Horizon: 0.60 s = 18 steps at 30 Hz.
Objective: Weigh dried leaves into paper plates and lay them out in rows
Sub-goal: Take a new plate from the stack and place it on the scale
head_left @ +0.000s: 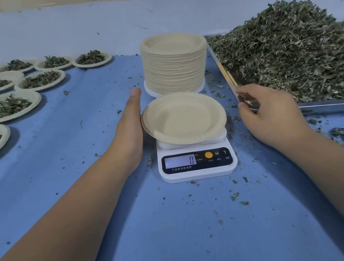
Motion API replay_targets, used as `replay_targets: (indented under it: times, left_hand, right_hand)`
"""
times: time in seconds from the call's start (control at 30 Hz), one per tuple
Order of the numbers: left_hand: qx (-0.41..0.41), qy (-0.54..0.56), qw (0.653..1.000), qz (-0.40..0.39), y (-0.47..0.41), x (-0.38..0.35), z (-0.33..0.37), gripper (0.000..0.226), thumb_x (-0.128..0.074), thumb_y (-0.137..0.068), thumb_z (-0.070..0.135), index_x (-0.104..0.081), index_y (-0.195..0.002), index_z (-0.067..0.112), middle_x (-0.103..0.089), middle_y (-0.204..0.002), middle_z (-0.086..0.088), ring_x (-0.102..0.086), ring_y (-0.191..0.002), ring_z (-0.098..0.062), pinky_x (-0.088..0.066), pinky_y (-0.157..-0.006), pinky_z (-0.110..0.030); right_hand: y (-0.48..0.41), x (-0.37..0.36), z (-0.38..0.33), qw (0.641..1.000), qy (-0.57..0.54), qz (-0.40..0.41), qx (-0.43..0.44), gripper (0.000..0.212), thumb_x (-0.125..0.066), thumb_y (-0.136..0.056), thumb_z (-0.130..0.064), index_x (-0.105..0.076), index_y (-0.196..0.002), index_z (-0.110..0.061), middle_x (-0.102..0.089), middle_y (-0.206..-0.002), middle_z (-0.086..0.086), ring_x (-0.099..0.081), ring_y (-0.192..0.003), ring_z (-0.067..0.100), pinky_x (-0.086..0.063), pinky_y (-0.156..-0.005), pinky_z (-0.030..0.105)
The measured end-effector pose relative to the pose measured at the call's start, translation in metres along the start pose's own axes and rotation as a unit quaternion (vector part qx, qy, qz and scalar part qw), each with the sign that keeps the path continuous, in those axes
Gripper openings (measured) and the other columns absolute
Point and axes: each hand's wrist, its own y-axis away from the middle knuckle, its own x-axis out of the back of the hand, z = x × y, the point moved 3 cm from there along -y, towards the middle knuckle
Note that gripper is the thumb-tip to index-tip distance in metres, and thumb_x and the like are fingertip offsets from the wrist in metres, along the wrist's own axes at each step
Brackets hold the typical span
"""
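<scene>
An empty paper plate (183, 117) lies on the white kitchen scale (196, 163), whose display reads 0. My left hand (129, 127) is flat with straight fingers, its edge against the plate's left rim. My right hand (268, 112) hovers right of the plate by the tray's corner, fingers loosely curled, with a few leaf bits at the fingertips. A big heap of dried leaves (294, 51) fills the metal tray (329, 106) on the right. A tall stack of empty plates (175, 63) stands just behind the scale.
Several filled plates (6, 107) lie in rows at the left on the blue table cover (137, 234). Loose leaf crumbs are scattered around the scale and near the tray. A pale wall runs along the back.
</scene>
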Motion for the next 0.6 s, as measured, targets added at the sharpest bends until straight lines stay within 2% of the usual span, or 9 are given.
replay_targets:
  times: [0.03,0.13,0.2,0.3,0.33,0.37,0.43,0.5,0.6]
  left_hand:
    - [-0.002,-0.006,1.0,-0.007,0.0,0.0,-0.001,0.068,-0.03,-0.102,0.068,-0.029,-0.16,0.033,-0.041,-0.146,0.031,-0.04,-0.113,0.019,-0.023,-0.119,-0.031]
    - [0.003,-0.002,1.0,-0.026,0.001,-0.001,-0.002,0.077,-0.033,-0.093,0.077,-0.03,-0.159,0.038,-0.042,-0.139,0.032,-0.041,-0.106,0.022,-0.023,-0.119,-0.032]
    - [0.008,-0.006,1.0,-0.027,0.0,0.0,-0.001,0.082,-0.035,-0.086,0.08,-0.032,-0.158,0.04,-0.042,-0.146,0.031,-0.041,-0.111,0.021,-0.023,-0.118,-0.03]
    - [-0.007,0.003,1.0,-0.019,0.001,-0.001,0.0,0.061,-0.03,-0.102,0.069,-0.035,-0.154,0.038,-0.061,-0.116,0.039,-0.053,-0.087,0.031,-0.033,-0.099,-0.018]
    - [-0.003,0.009,1.0,-0.015,0.0,-0.001,0.0,0.061,-0.029,-0.104,0.065,-0.033,-0.157,0.035,-0.059,-0.127,0.035,-0.054,-0.094,0.029,-0.034,-0.099,-0.018]
    - [0.001,0.012,1.0,-0.01,0.001,-0.001,0.001,0.063,-0.029,-0.104,0.064,-0.03,-0.159,0.032,-0.048,-0.148,0.027,-0.05,-0.113,0.024,-0.032,-0.107,-0.021]
    - [0.004,0.027,1.0,-0.003,0.002,-0.002,0.002,0.063,-0.03,-0.105,0.061,-0.027,-0.161,0.032,-0.026,-0.167,0.013,-0.03,-0.147,0.003,-0.02,-0.125,-0.035]
    - [0.004,0.053,0.999,0.006,0.0,0.0,0.002,0.061,-0.03,-0.107,0.058,-0.028,-0.161,0.029,-0.022,-0.169,0.009,-0.021,-0.154,-0.006,-0.017,-0.127,-0.038]
    - [0.005,0.083,0.996,0.014,-0.003,0.0,0.0,0.061,-0.03,-0.108,0.055,-0.03,-0.16,0.023,-0.025,-0.168,0.005,-0.021,-0.155,-0.01,-0.023,-0.124,-0.035]
  right_hand:
    - [0.0,0.0,0.0,1.0,-0.001,-0.001,-0.002,0.036,-0.057,-0.096,-0.026,-0.063,-0.131,-0.024,-0.071,-0.115,-0.001,-0.065,-0.1,0.02,-0.051,-0.088,0.033]
    - [0.0,0.001,0.0,1.0,-0.003,-0.004,-0.004,0.035,-0.057,-0.096,-0.026,-0.063,-0.131,-0.024,-0.071,-0.115,0.0,-0.066,-0.1,0.021,-0.053,-0.089,0.035]
    - [0.0,0.002,0.0,1.0,-0.004,-0.007,-0.005,0.035,-0.058,-0.095,-0.025,-0.063,-0.13,-0.024,-0.071,-0.114,-0.001,-0.066,-0.101,0.021,-0.055,-0.089,0.038]
    - [0.001,0.001,-0.001,1.0,-0.009,-0.008,-0.005,0.035,-0.058,-0.095,-0.024,-0.064,-0.13,-0.024,-0.071,-0.114,-0.001,-0.066,-0.101,0.021,-0.055,-0.09,0.038]
    - [0.001,0.001,-0.001,1.0,-0.012,-0.005,-0.005,0.035,-0.059,-0.095,-0.023,-0.064,-0.129,-0.023,-0.071,-0.114,-0.001,-0.066,-0.101,0.021,-0.055,-0.091,0.038]
    - [0.001,0.001,0.0,1.0,-0.016,-0.002,-0.006,0.034,-0.059,-0.095,-0.022,-0.065,-0.128,-0.022,-0.071,-0.113,-0.001,-0.066,-0.101,0.021,-0.055,-0.091,0.038]
    - [0.001,0.002,-0.001,1.0,-0.022,0.0,-0.006,0.033,-0.059,-0.096,-0.024,-0.065,-0.128,-0.022,-0.072,-0.113,-0.001,-0.066,-0.1,0.02,-0.055,-0.09,0.039]
    - [0.0,0.003,-0.001,1.0,-0.029,-0.008,-0.006,0.033,-0.056,-0.098,-0.027,-0.064,-0.13,-0.023,-0.072,-0.111,0.001,-0.068,-0.094,0.021,-0.057,-0.086,0.04]
    - [-0.017,0.006,0.003,0.998,0.002,-0.057,-0.031,0.035,-0.049,-0.103,-0.037,-0.056,-0.136,-0.028,-0.072,-0.097,0.007,-0.066,-0.072,0.023,-0.059,-0.068,0.042]
